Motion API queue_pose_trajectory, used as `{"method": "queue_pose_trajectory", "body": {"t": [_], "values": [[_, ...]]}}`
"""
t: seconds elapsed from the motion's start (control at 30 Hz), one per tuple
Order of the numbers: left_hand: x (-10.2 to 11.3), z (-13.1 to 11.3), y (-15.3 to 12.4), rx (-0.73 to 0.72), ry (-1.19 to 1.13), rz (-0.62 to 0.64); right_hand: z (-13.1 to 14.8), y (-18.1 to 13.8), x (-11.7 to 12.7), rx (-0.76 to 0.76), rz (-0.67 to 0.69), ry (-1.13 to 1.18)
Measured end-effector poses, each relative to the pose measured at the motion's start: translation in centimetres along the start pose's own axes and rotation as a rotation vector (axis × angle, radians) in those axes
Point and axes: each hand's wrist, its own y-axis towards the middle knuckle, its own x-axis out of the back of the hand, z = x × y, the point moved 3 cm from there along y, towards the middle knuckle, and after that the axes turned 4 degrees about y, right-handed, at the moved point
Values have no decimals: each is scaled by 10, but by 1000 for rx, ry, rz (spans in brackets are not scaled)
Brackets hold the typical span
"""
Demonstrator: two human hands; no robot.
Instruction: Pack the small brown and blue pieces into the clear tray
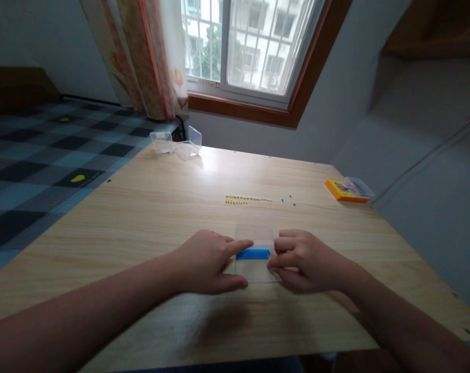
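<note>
A clear plastic box [256, 228] with its lid folded open lies on the table in front of me. Several narrow blue pieces [253, 254] are packed side by side in it, forming a strip. My left hand [211, 261] reaches over its left side, the index finger stretched onto the blue strip and the thumb apart below. At the strip's right end, my right hand [302, 261] has its fingers curled and pinched together. Whatever sits between those fingertips is too small to make out.
Beyond the box, small yellowish pieces [248, 199] lie in rows, with three tiny blue pieces [282, 200] to their right. An orange-yellow box [345, 191] sits by the table's right edge. Clear open containers [188, 147] stand at the far left corner, near a checked bed [79, 134].
</note>
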Motion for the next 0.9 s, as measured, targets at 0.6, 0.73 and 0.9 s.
{"method": "queue_pose_trajectory", "body": {"t": [0.6, 0.73, 0.9], "values": [[1, -1, 1, 5, 17, 21, -5, 0, 6, -84, -47, -97], [1, -1, 0, 4, 22, 14, -3, 2, 4, -109, -48, -148], [1, -1, 1, -6, 12, -3, -3, 4, 2, -124, -35, -158]]}}
